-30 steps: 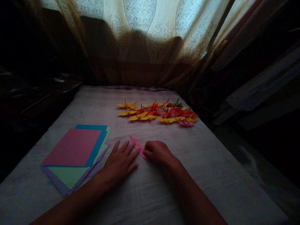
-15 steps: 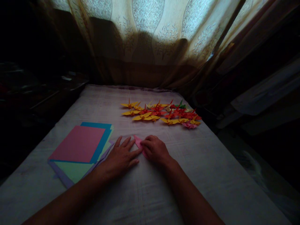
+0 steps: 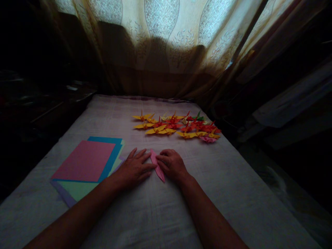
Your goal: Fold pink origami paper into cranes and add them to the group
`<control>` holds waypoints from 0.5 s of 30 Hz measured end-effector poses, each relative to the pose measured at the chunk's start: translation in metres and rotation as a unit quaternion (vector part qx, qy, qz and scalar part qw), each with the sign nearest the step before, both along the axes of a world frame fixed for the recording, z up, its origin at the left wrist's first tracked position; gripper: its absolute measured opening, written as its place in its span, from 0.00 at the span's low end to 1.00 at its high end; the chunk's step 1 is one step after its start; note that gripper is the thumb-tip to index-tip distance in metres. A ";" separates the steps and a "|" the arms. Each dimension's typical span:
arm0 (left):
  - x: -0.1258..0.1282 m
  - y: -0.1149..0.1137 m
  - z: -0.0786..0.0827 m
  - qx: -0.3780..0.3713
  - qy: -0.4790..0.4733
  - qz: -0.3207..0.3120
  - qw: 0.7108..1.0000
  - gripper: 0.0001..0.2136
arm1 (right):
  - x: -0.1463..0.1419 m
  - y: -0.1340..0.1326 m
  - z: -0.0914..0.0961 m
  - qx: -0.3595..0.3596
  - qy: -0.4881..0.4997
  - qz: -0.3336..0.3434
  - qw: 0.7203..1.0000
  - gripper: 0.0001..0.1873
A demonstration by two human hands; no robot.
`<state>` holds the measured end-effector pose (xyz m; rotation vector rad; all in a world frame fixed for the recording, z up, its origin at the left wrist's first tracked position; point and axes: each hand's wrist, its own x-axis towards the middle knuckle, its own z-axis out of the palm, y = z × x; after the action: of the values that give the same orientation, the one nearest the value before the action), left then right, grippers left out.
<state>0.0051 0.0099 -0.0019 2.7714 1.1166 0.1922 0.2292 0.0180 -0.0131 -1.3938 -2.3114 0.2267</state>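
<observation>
A narrow strip of folded pink origami paper, pointed at both ends, lies slantwise on the cloth between my hands. My left hand rests flat with its fingers spread, and its thumb and fingertips touch the paper's left edge. On the other side, my right hand is curled, with thumb and forefinger closed at the paper's right edge. Part of that grip is hidden by the fingers.
Left of my hands lies a stack of square paper, a pink sheet on top of blue, green and purple ones. Several folded paper cranes in yellow, red, green, white and pink stand farther back. A patterned curtain hangs beyond the cloth-covered surface.
The pink paper now shows more of its length, its lower point visible between my hands. My left hand has shifted slightly; the right stays curled at the paper's edge.
</observation>
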 end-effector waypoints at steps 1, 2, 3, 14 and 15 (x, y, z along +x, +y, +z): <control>0.000 -0.001 0.000 0.002 -0.001 -0.001 1.000 0.16 | 0.000 0.000 -0.001 -0.002 -0.008 -0.004 1.000 0.12; 0.001 -0.001 0.000 0.002 -0.001 -0.002 1.000 0.16 | -0.001 0.001 -0.001 -0.003 -0.014 -0.013 1.000 0.11; 0.001 -0.001 0.001 0.001 0.001 -0.004 1.000 0.17 | -0.002 0.001 -0.002 -0.006 -0.018 -0.023 1.000 0.11; 0.019 -0.022 0.002 0.049 -0.002 0.008 0.999 0.19 | -0.014 0.010 -0.003 -0.023 -0.007 -0.093 0.995 0.07; 0.023 -0.025 0.000 0.053 -0.012 0.007 0.998 0.19 | -0.014 0.010 -0.003 -0.025 -0.005 -0.094 0.995 0.07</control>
<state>0.0279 -0.0156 -0.0017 2.8469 1.1517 0.2939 0.2155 0.0278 -0.0163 -1.6282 -2.1792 0.2218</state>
